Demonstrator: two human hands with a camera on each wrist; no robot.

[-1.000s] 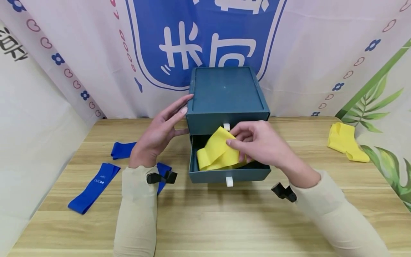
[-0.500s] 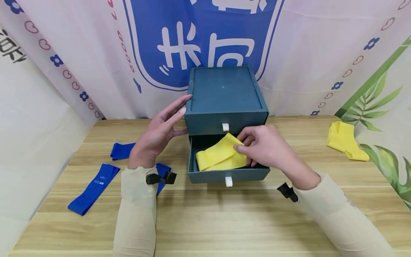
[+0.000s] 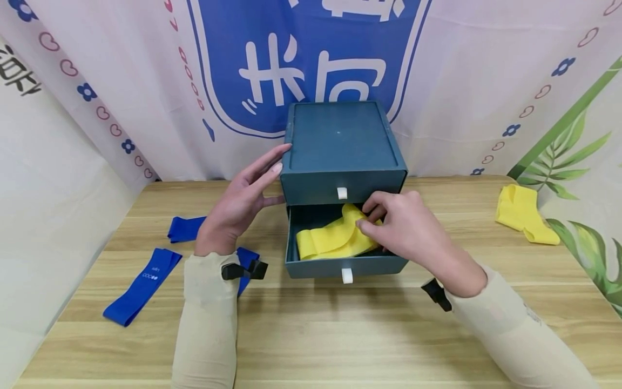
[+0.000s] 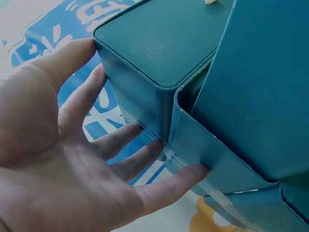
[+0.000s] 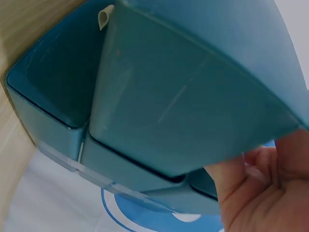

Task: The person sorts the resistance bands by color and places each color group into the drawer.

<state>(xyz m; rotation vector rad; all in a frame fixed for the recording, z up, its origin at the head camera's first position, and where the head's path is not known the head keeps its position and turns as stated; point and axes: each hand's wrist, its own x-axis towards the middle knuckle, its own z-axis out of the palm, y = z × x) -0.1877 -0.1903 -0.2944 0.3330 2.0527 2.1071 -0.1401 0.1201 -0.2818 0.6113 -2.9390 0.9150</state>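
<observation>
In the head view, a dark teal two-drawer box (image 3: 345,140) stands on the table, its lower drawer (image 3: 347,267) pulled out. A yellow resistance band (image 3: 330,237) lies folded inside that drawer. My right hand (image 3: 405,224) reaches over the drawer's right side, thumb and curled fingers pinching the band's upper right part; some fingertips are hidden. My left hand (image 3: 243,194) rests with spread fingers on the box's left side. The left wrist view shows those fingertips touching the box wall (image 4: 135,96). In the right wrist view the drawer's underside (image 5: 169,96) hides the right fingertips.
Blue resistance bands lie to the left: one long (image 3: 143,286), one behind my left wrist (image 3: 184,228), one partly under the left forearm (image 3: 247,265). Another yellow band (image 3: 522,213) lies at the table's right edge. A printed curtain (image 3: 437,81) hangs behind the box.
My right hand has lowered and shifted slightly right, and the yellow band has sunk lower into the drawer, its raised corner folding over. The left hand has stayed put.
</observation>
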